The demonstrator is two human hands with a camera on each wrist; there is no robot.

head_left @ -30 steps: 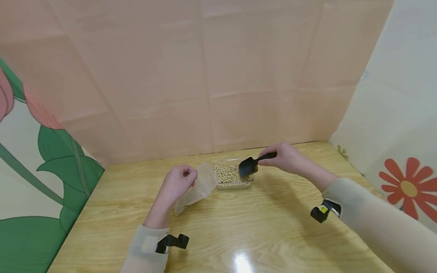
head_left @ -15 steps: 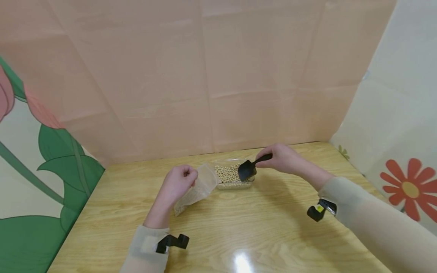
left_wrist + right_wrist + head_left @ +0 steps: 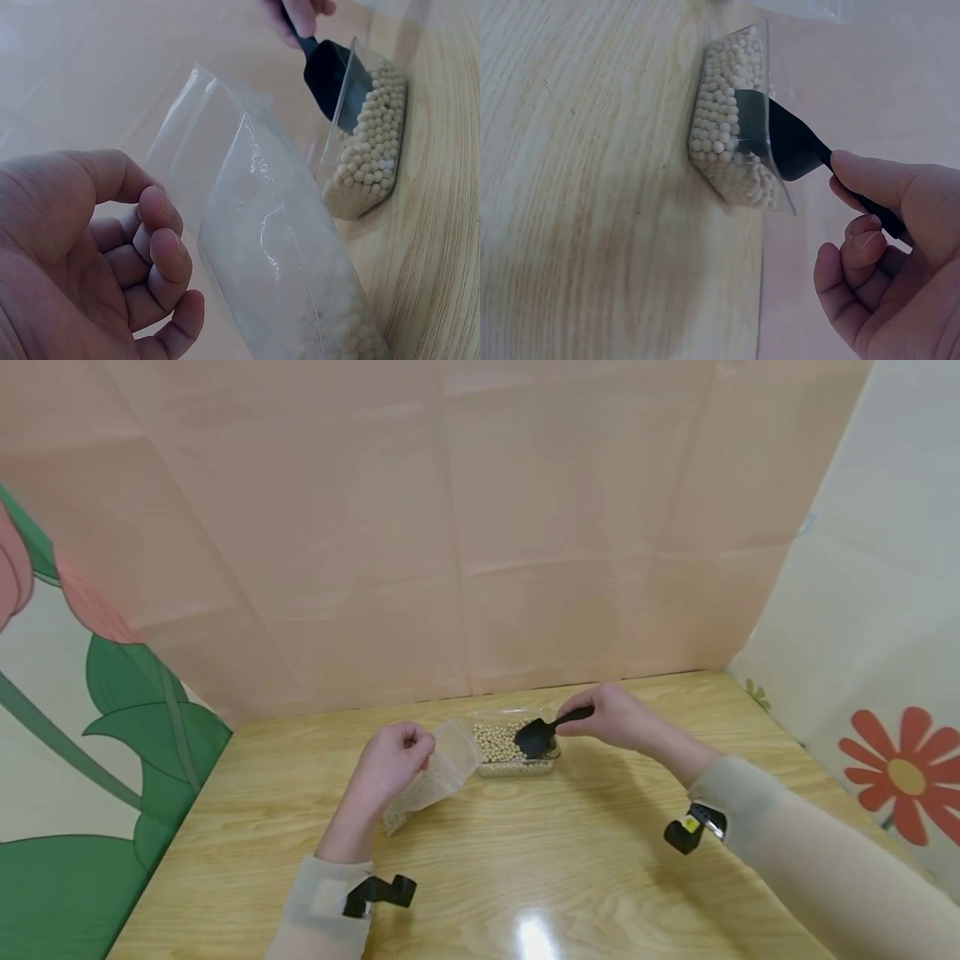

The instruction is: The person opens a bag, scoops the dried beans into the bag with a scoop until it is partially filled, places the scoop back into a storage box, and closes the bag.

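In the head view a clear box (image 3: 517,768) of pale round beads (image 3: 497,743) stands on the table. My right hand (image 3: 607,717) pinches the handle of a black scoop (image 3: 536,738) between thumb and fingers. The scoop's blade dips among the beads at the box's right side, as the right wrist view also shows. My left hand (image 3: 393,760) holds the rim of a clear plastic bag (image 3: 262,202), its fingers curled. Pale beads (image 3: 341,322) lie in the bottom of the bag, which stands left of the box with its mouth toward it.
A wooden table (image 3: 570,852) carries the box and bag. Behind it hangs a pinkish sheet (image 3: 450,543). Walls painted with leaves and a red flower (image 3: 903,775) flank the table at left and right.
My right hand has moved a little left and down, taking the scoop further into the beads, with its blade now lying flatter. The left hand and the bag look unchanged.
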